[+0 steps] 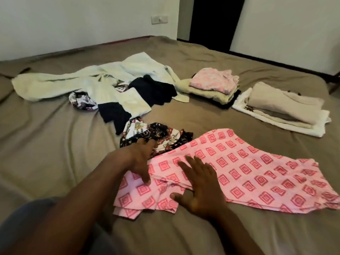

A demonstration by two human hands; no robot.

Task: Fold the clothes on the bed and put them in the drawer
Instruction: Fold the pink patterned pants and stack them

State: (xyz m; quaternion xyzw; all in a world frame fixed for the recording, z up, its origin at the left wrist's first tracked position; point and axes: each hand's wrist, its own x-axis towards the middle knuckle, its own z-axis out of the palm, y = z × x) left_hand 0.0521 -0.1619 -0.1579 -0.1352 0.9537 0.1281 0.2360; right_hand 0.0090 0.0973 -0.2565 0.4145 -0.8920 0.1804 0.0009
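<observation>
Near side of bed (55, 144): pink garment (257, 166) w/ darker pink square print, lying flat, left end folded over in layers. R hand (200, 188) flat on it, fingers straight and spread wide. L hand (141, 159) also flat, thumb on the pink cloth, fingers on black floral garment (161, 137) just beside. Behind: unfolded white/navy heap (92, 83), pink-topped stack (215, 83), beige stack (283, 105). Taupe sheet, wrinkled. White walls, switch plate (159, 19), dark doorway (215, 17).

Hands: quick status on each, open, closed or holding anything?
Left hand: open, touching the edge of the pink patterned garment, gripping nothing.
Right hand: open, flat on the same garment, holding nothing.
</observation>
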